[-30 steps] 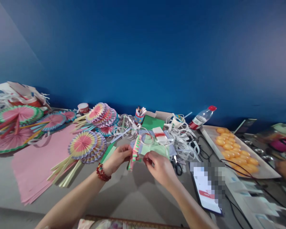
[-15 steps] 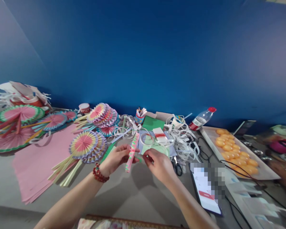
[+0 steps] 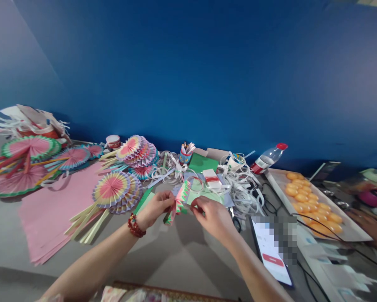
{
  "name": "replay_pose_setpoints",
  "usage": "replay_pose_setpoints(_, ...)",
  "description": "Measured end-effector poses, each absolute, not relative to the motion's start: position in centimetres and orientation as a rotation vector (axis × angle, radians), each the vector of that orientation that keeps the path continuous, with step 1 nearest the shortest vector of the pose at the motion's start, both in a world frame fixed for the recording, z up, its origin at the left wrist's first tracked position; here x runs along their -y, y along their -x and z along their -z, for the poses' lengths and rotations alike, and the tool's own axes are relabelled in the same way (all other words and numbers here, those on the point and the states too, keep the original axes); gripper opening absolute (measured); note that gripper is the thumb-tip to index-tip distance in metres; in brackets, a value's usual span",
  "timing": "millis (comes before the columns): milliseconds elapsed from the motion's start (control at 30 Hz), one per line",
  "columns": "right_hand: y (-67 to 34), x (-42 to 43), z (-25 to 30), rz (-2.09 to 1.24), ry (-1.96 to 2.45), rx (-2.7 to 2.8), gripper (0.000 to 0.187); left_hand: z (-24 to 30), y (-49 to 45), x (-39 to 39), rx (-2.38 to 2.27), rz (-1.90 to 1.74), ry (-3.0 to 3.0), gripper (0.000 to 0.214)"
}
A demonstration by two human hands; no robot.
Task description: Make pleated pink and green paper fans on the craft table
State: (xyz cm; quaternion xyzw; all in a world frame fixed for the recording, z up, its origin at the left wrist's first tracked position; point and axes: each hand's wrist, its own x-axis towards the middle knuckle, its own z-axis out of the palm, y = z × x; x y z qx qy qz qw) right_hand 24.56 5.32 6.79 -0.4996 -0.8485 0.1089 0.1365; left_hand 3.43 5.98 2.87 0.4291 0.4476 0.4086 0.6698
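Note:
My left hand point(image 3: 158, 207), with red beads at the wrist, grips a pleated paper strip point(image 3: 182, 196) in pink, green and pale yellow. Its folds are partly fanned out, and the lower end bends down below my fingers. Just to the right, my right hand point(image 3: 211, 214) is closed in a pinch; what lies between its fingertips is too small to make out. Left of my left hand lies a finished round paper fan point(image 3: 111, 189) with pale yellow sticks. Scissors point(image 3: 236, 221) lie beyond my right wrist, partly hidden.
Pink paper sheets point(image 3: 54, 218) and more fans point(image 3: 31, 147) fill the left. Behind my hands are a pen cup point(image 3: 185, 157), green paper point(image 3: 202, 162) and tangled white strips point(image 3: 243, 191). A bottle point(image 3: 268, 158), phone point(image 3: 271, 251) and tray of orange pieces point(image 3: 360, 226) stand right, beside another person's hand.
The pleated strip has gone from a narrow folded bar to partly fanned open, its upper part leaning right. Both hands stay close together; the view has shifted slightly.

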Motion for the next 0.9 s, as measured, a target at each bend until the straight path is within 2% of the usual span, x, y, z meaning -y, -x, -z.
replay_pose_setpoints(200, -25.4, -5.3, -8.2, -0.289, 1.398, 2.514, 0.01, -2.0, -2.3, -8.3, -1.063, -0.865, -1.12, 0.025)
replay_pose_setpoints(367, -25.1, -4.6, -8.9, -0.216, 1.194, 2.578, 0.013, -1.1, -2.2, -10.2, -1.176, -0.805, -1.265, 0.025)
replay_pose_setpoints(633, -24.0, -3.2, -10.3, 0.229, 1.029, 2.689, 0.014, -1.7, -2.9, -10.9, -1.354, -0.744, -1.653, 0.015)
replay_pose_setpoints(900, -24.0, -4.3, -12.7, 0.169, 0.96, 2.692, 0.019, -4.0, -3.7, -9.0, -1.344, -0.654, -2.001, 0.006)
